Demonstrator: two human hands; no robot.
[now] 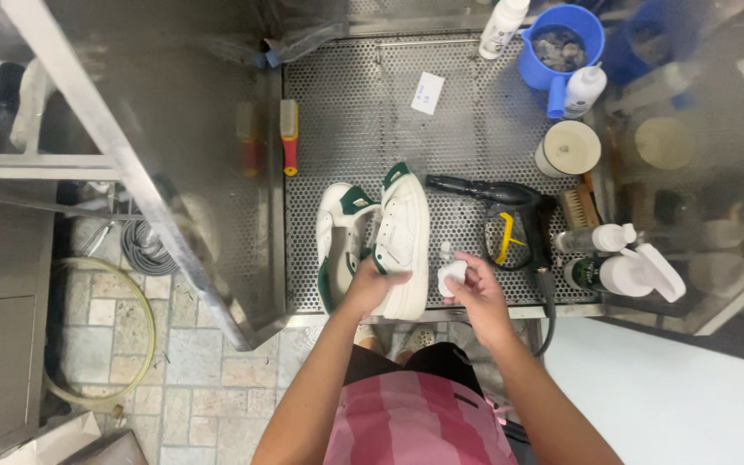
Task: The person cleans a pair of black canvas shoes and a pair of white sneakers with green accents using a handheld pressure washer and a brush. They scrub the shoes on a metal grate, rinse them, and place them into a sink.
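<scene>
Head view looks straight down at your two hands over a perforated metal tray (355, 95). Your left hand (370, 284) is clenched around the near edge of a white sneaker (403, 232) with a green heel tab; the shoe is tipped on its side, sole turned away from your thumb. Just left of that hand lies the second sneaker (337, 241), also white with green trim, resting against the first. That makes two shoes, one pair.

Your right hand (474, 288) grasps a small white bottle (450, 274), held between the fingers just right of the shoe you hold and close to its sole.

Beyond your right hand lies one black spray gun (510, 211) with a yellow trigger, its hose running back past your wrist. Farther right stand two white spray bottles (622, 258), side by side. Well beyond them are a round white lid (568, 148), a blue jug (561, 43) and two more white bottles (584, 90) near it. Far beyond your left hand lies one red and yellow brush (288, 136).
</scene>
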